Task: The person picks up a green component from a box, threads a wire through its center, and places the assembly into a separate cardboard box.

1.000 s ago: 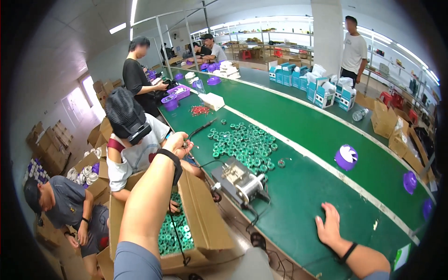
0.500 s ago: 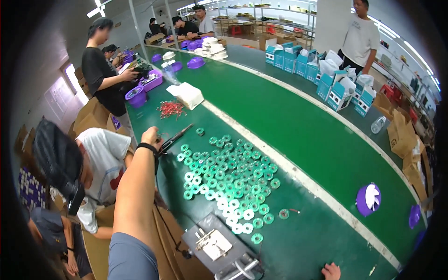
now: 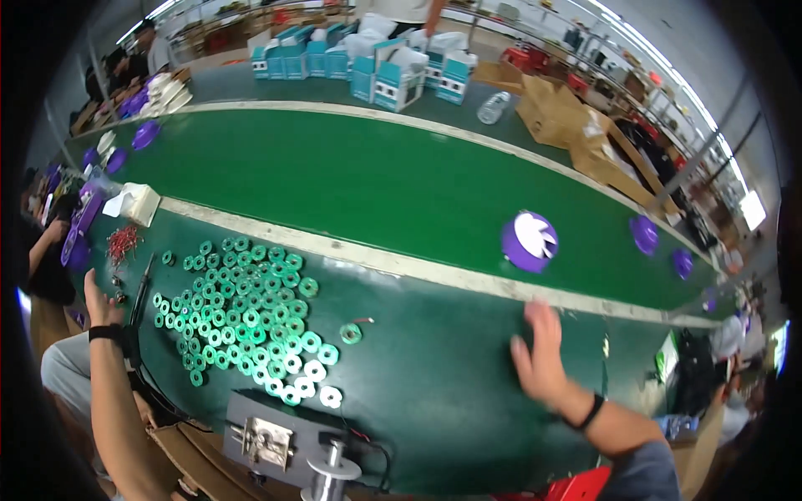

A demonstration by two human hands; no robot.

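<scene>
My left hand point(image 3: 101, 305) is at the left side of the green table, fingers stretched out and holding nothing I can see. Right beside it lies a soldering iron point(image 3: 144, 288), its dark cable running down past my wrist. My right hand point(image 3: 541, 355) is over the right part of the table, near the pale rail, with thumb and fingers apart and slightly blurred. Between the hands, many green ring-shaped circuit boards point(image 3: 242, 305) lie spread out. A single ring board point(image 3: 351, 334) with a short red wire lies apart from them.
At the table's near edge stand a grey box point(image 3: 309, 451) with a metal plate and a solder spool point(image 3: 330, 468). Red wires point(image 3: 124, 242) lie near a white packet point(image 3: 136, 204). A purple bowl point(image 3: 528, 255) with white pieces sits on the green belt point(image 3: 334, 163). Blue boxes point(image 3: 363, 79) stand beyond.
The view has swung to the right, shifting the scene leftward. My right hand has come up from the lower edge and reached forward. My left hand now shows stretched fingers beside the soldering iron.
</scene>
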